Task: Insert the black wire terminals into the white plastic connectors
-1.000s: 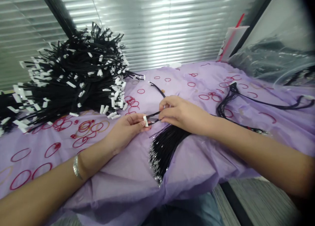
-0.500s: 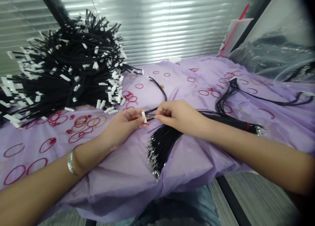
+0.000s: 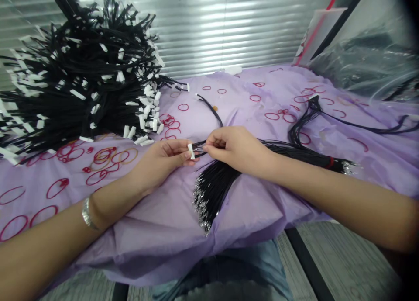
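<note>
Between the thumb and fingers of my left hand (image 3: 170,157) is a small white connector (image 3: 191,151), with thin black wires running from it to the right. My right hand (image 3: 234,148) is closed in a pinch on a black wire close beside that connector; the exact wire tip is too small to make out. Under and in front of my right hand lies a bundle of black wires (image 3: 218,183), its silvery terminal ends fanned toward the table's front edge. A black cable end (image 3: 211,108) sticks out behind my right hand.
A tall heap of black cables with white connectors (image 3: 85,82) stands at the back left. Red rubber bands (image 3: 106,154) lie scattered on the purple cover (image 3: 248,205). At the back right are a cup with a red straw (image 3: 322,32), a clear plastic bag (image 3: 363,69) and a wired connector (image 3: 313,98).
The camera view has shifted slightly, so the heap appears a little higher and further left. Both hands keep nearly the same hold on the connector and wire.
</note>
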Action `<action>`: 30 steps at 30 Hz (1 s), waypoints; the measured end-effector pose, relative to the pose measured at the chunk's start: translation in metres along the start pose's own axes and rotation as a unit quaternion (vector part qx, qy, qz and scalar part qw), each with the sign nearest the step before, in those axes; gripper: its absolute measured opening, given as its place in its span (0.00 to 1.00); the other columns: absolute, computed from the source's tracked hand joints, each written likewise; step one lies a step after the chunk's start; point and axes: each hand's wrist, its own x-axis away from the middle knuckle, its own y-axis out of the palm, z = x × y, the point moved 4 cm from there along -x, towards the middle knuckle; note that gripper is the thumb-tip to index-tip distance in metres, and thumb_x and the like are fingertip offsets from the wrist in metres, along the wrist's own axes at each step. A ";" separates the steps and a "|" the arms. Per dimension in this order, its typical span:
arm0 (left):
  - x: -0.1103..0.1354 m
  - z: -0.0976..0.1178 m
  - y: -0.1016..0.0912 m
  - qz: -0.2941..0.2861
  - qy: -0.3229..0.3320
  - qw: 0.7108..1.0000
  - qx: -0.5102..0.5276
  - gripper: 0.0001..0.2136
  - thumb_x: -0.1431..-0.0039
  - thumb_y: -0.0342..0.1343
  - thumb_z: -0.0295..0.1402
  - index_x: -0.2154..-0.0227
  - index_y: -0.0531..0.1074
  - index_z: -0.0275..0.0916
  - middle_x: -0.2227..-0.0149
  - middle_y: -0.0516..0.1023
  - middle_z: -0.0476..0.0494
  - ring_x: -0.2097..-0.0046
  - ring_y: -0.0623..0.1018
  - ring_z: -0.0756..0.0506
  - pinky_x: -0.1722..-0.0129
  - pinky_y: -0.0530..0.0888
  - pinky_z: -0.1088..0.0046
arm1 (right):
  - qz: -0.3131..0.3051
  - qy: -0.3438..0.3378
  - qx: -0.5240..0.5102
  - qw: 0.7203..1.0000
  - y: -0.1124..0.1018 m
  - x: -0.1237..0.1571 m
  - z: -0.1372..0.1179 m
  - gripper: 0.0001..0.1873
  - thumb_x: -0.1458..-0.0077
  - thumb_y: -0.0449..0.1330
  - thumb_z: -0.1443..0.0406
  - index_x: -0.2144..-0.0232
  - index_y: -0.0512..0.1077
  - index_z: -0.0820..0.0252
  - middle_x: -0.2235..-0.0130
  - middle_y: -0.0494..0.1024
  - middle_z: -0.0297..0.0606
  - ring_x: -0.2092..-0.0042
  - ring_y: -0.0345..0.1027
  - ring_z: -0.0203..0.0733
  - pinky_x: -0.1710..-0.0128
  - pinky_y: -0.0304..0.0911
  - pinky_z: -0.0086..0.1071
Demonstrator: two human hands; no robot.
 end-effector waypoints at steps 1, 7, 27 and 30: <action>0.000 0.000 0.000 -0.004 0.000 1.000 -0.003 0.08 0.52 0.64 0.32 0.66 0.78 0.41 0.68 0.80 0.49 0.67 0.76 0.54 0.63 0.75 0.81 | 0.001 -0.001 -0.001 1.000 0.000 0.000 0.000 0.06 0.49 0.56 0.68 0.73 0.73 0.63 0.76 0.72 0.30 0.75 0.61 0.29 0.71 0.52 0.25; -0.001 -0.003 -0.001 -0.021 0.013 1.000 -0.017 0.09 0.49 0.61 0.31 0.63 0.78 0.43 0.66 0.81 0.49 0.65 0.77 0.54 0.63 0.75 0.83 | 0.001 -0.012 0.026 1.000 0.005 0.000 -0.002 0.06 0.47 0.57 0.68 0.73 0.73 0.64 0.74 0.73 0.32 0.73 0.62 0.30 0.71 0.52 0.25; -0.001 -0.002 0.003 -0.004 -0.013 0.990 0.137 0.09 0.57 0.66 0.29 0.69 0.76 0.33 0.69 0.78 0.48 0.68 0.77 0.53 0.63 0.76 0.81 | 0.026 -0.247 0.251 0.936 -0.025 0.001 -0.005 0.11 0.39 0.51 0.64 0.64 0.72 0.63 0.67 0.76 0.39 0.67 0.69 0.37 0.68 0.60 0.28; 0.000 -0.002 0.002 0.022 -0.021 0.988 0.150 0.08 0.57 0.66 0.26 0.70 0.76 0.33 0.69 0.78 0.47 0.67 0.78 0.52 0.63 0.76 0.80 | 0.138 -0.260 0.197 0.935 -0.033 0.009 -0.015 0.11 0.39 0.51 0.64 0.62 0.73 0.61 0.65 0.76 0.39 0.64 0.69 0.35 0.64 0.62 0.28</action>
